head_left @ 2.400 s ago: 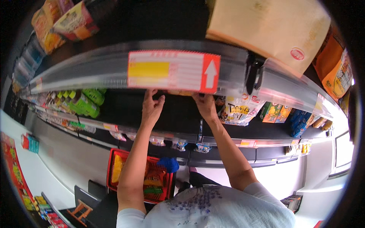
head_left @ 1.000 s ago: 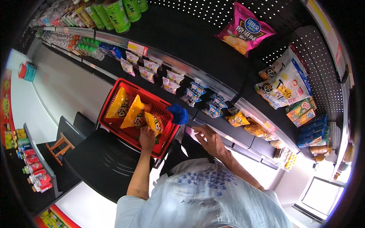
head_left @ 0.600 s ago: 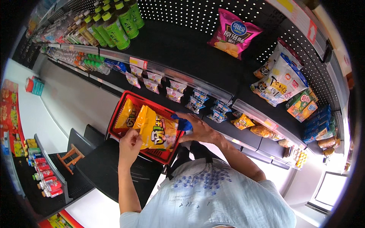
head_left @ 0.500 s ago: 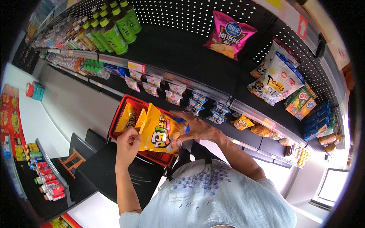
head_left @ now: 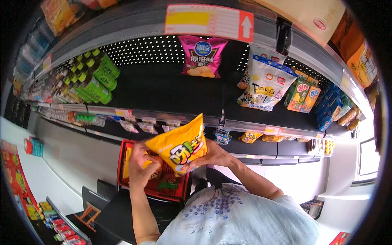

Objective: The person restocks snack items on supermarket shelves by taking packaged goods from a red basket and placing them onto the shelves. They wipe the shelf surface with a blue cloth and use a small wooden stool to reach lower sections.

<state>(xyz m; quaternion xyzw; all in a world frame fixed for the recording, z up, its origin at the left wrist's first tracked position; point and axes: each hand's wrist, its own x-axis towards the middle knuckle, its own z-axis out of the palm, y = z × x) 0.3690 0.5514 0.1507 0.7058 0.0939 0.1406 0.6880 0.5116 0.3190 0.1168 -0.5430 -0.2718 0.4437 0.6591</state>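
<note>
A yellow snack bag (head_left: 179, 145) is tilted above the shopping basket, its printed front facing up. My right hand (head_left: 214, 155) grips it along the right side, with part of the fingers hidden behind it. At the bag's left corner is my left hand (head_left: 143, 163), fingers curled in toward the thumb; what they hold, if anything, is hidden. Beneath both hands is the red basket (head_left: 184, 188). Inside it I see another yellow bag (head_left: 128, 157), partly covered by my left hand, and a green package (head_left: 168, 181).
A shelf ahead holds a pink chip bag (head_left: 203, 57), a white snack bag (head_left: 266, 83), snack boxes (head_left: 302, 96) and green bottles (head_left: 98, 75). Small packs line the lower shelf. A black surface (head_left: 116, 214) and a small wooden stand (head_left: 87, 216) are at lower left.
The yellow bag has risen out of the basket and tilted, uncovering the basket's inside and the green package. The view has shifted, bringing the upper shelf edge into sight.
</note>
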